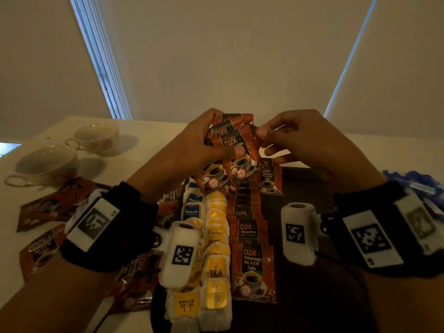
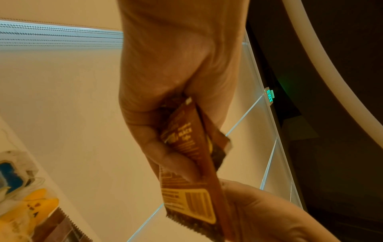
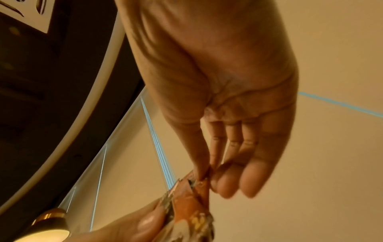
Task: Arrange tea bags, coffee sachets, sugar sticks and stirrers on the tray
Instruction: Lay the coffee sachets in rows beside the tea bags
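My left hand [image 1: 204, 145] grips a fanned stack of orange-brown D2X coffee sachets [image 1: 230, 143] above the far end of the dark tray [image 1: 310, 292]. My right hand [image 1: 288, 140] pinches the upper right edge of the front sachet with thumb and forefinger. The left wrist view shows the coffee sachets [image 2: 186, 157] edge-on in my left hand [image 2: 165, 114]; the right wrist view shows my right hand [image 3: 209, 173] pinching a sachet corner [image 3: 196, 188]. On the tray lie a column of coffee sachets [image 1: 252, 265] and two columns of tea bags [image 1: 213, 248].
Two white teacups [image 1: 96, 135] [image 1: 45, 164] stand at the back left of the pale table. Loose coffee sachets [image 1: 50, 203] lie left of the tray. Blue packets [image 1: 418, 186] sit at the right edge. The tray's right half is bare.
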Demonstrator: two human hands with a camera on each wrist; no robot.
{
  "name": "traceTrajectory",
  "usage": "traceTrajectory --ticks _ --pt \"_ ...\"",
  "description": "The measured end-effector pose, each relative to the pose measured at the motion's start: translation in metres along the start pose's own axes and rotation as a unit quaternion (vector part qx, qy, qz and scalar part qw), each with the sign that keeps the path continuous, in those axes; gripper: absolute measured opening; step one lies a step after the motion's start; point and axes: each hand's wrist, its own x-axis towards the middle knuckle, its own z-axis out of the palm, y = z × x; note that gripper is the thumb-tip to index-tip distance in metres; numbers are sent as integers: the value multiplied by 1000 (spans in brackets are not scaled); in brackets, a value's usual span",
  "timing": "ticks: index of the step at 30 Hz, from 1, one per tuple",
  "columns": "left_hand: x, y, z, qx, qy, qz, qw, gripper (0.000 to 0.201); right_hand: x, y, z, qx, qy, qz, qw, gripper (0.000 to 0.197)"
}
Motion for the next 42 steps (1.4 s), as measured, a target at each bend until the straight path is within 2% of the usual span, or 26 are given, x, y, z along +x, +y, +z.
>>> traceTrajectory --ticks 5,10,16,23,28,36,42 --pt "-1 -1 3 4 -19 -2 1000 47 1 6 -4 47 -9 7 999 6" --pt "0 -3 4 -22 10 -4 1000 43 2 6 1 97 -21 31 995 8" --pt "1 -2 1 -32 33 -9 999 39 4 7 -4 123 2 52 991 5" --pt "2 -5 -1 -12 43 -14 999 40 7 16 -21 76 16 80 994 5" --pt "2 -4 -5 -18 54 -10 998 39 11 29 -36 31 4 145 989 5" --pt "2 -3 -5 -20 37 -4 999 35 32 58 -41 -126 -24 276 952 6" --pt "1 -1 -8 -23 41 0 999 38 42 69 -27 -164 -84 307 934 5"
